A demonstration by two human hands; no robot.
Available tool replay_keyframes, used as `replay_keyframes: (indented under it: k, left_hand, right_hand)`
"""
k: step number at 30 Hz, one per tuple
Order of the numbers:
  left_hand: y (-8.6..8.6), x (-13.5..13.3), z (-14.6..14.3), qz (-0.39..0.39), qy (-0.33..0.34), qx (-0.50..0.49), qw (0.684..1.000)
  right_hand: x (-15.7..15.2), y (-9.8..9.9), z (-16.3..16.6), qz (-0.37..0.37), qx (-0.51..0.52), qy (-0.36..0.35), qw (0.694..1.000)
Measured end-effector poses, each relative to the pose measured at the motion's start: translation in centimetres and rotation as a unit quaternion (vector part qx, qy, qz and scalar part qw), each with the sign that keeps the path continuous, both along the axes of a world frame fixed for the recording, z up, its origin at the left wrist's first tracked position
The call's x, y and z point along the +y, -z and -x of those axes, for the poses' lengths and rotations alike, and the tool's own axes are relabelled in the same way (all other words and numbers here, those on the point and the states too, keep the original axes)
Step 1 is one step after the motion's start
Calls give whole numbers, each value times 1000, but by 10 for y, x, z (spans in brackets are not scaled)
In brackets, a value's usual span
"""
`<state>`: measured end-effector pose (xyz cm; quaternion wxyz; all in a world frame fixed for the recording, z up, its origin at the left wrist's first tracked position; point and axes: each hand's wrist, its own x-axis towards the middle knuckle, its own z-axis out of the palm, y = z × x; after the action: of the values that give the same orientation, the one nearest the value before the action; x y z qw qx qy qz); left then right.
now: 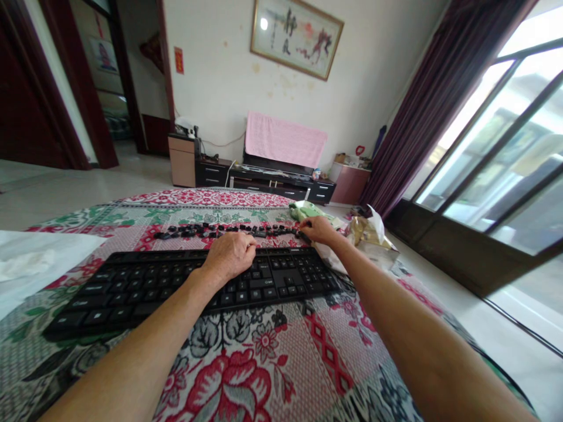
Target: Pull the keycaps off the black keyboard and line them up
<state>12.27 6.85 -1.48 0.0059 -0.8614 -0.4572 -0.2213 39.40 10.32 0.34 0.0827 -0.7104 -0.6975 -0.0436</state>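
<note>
A black keyboard (259, 275) lies across the patterned tablecloth, with keys in place over much of it. Behind it, a row of loose black keycaps (189, 231) is spread along the cloth. My left hand (231, 253) is over the keyboard's upper edge, its fingers curled in; whatever they hold is hidden. Farther right, my right hand (317, 228) reaches to the right end of the keycap row, fingers bent together in a pinch. What lies between those fingertips is too small to make out.
A gold tissue box (376, 249) with a tissue sticking out stands right of the keyboard, near a green packet (308, 210). White sheeting (74, 243) covers the table's left side. Beyond the table is a low TV cabinet (215, 174).
</note>
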Motion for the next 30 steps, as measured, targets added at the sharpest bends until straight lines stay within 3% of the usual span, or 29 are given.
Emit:
replay_keyframes:
  k: [7,17,22,30]
  left_hand:
    - [1,1,0,-4,-7,1,1000]
    - [3,2,0,-10,5,-2,1000]
    - [3,1,0,-12,-1,-1,1000]
    - [2,1,-1,-2,-5,-1,1000]
  right_hand:
    - [18,0,1,48,-17,121,991]
    - [33,-10,14,135,-29,173,975]
    - [43,-2,13,112,-40,138,983]
    - [39,0,14,100,2,195,976]
